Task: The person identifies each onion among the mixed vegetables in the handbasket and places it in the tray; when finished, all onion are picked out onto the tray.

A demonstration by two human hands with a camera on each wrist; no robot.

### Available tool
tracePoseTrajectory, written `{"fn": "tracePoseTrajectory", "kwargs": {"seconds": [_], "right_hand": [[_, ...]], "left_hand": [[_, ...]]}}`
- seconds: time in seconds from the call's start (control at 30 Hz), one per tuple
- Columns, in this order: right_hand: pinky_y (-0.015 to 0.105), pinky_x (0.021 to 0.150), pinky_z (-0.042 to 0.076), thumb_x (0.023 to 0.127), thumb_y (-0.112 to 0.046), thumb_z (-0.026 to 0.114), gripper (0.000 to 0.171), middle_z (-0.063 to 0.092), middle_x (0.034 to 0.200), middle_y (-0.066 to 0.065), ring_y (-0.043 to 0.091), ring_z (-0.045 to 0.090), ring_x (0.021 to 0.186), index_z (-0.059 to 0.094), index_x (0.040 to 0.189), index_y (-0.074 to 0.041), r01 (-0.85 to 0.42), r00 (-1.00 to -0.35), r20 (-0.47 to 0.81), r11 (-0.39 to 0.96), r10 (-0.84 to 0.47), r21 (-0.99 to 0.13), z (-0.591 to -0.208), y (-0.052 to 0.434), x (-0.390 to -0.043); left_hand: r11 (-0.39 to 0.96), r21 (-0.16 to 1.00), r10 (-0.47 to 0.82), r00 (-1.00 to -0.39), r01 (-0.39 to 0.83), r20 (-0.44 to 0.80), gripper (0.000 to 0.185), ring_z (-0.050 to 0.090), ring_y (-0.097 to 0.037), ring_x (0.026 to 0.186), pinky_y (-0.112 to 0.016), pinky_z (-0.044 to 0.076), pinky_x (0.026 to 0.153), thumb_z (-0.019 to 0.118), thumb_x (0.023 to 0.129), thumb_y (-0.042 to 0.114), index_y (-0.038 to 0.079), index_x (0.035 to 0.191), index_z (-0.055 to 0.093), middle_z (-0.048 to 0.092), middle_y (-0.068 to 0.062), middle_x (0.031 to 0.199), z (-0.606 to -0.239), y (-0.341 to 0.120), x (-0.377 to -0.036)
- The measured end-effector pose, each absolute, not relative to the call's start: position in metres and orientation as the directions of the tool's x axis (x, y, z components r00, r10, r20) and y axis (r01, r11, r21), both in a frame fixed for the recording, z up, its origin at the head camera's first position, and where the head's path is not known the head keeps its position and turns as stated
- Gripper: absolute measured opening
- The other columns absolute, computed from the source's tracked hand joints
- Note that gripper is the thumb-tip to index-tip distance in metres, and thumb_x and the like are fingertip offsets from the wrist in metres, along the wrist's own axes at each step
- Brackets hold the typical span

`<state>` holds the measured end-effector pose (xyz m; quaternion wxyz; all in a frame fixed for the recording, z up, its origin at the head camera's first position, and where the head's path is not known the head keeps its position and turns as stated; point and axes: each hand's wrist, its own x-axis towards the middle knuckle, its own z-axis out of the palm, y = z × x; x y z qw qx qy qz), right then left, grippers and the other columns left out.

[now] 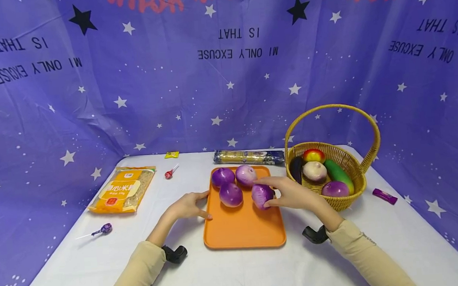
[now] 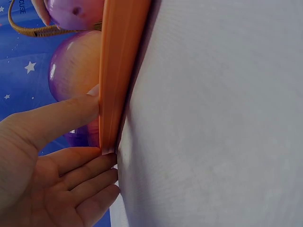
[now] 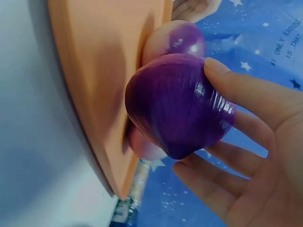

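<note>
Right hand (image 1: pixel 292 195) fingers curled around purple onion (image 1: pixel 262 195), resting on orange tray (image 1: pixel 243 230) right side, beside three others. Left hand (image 1: pixel 188 206) fingers straight, bracing tray's left edge, probably steadying it.

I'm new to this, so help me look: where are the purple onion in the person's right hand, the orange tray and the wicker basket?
purple onion (image 1: pixel 261 195), head view, its striped side.
orange tray (image 1: pixel 243 230), head view, bare floor near the front.
wicker basket (image 1: pixel 358 180), head view, woven front wall.

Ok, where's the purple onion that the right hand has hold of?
In the head view the purple onion sits on the right side of the orange tray, gripped by the right hand, just left of the wicker basket.
</note>
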<state>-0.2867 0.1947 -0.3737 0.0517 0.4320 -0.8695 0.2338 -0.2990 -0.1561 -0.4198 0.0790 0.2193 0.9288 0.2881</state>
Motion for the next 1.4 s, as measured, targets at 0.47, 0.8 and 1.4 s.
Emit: {"fn": "tracePoseTrajectory", "kwargs": {"seconds": [0.47,0.8,1.4], "right_hand": [[0.042,0.097,0.048,0.082,-0.026,0.079,0.073,0.061,0.127,0.014,0.026,0.06,0.112,0.046,0.143,-0.003,-0.693,-0.717,0.275,0.607,-0.641,-0.389,-0.39,0.181,-0.303],[0.04,0.095,0.049,0.082,-0.029,0.078,0.072,0.062,0.125,0.013,0.024,0.06,0.11,0.046,0.142,-0.003,-0.684,-0.725,0.285,0.611,-0.627,-0.398,-0.393,0.181,-0.304],[0.044,0.09,0.052,0.081,-0.024,0.079,0.076,0.062,0.122,0.018,0.028,0.064,0.105,0.042,0.143,0.0,-0.664,-0.737,0.253,0.604,-0.627,-0.441,-0.395,0.186,-0.304]], "left_hand": [[0.74,0.568,0.453,-0.891,0.36,-0.025,0.088,0.04,-0.039,0.131,-0.05,0.031,0.109,0.086,0.071,0.032,0.001,0.142,0.045,0.048,-0.021,0.141,-0.419,-0.155,-0.3],[0.743,0.564,0.453,-0.891,0.36,-0.028,0.088,0.041,-0.04,0.131,-0.051,0.032,0.108,0.086,0.071,0.031,-0.001,0.142,0.045,0.048,-0.021,0.14,-0.416,-0.155,-0.3],[0.735,0.576,0.452,-0.892,0.358,-0.023,0.088,0.041,-0.04,0.131,-0.051,0.032,0.108,0.086,0.071,0.031,0.0,0.142,0.045,0.049,-0.022,0.139,-0.42,-0.157,-0.3]]}}
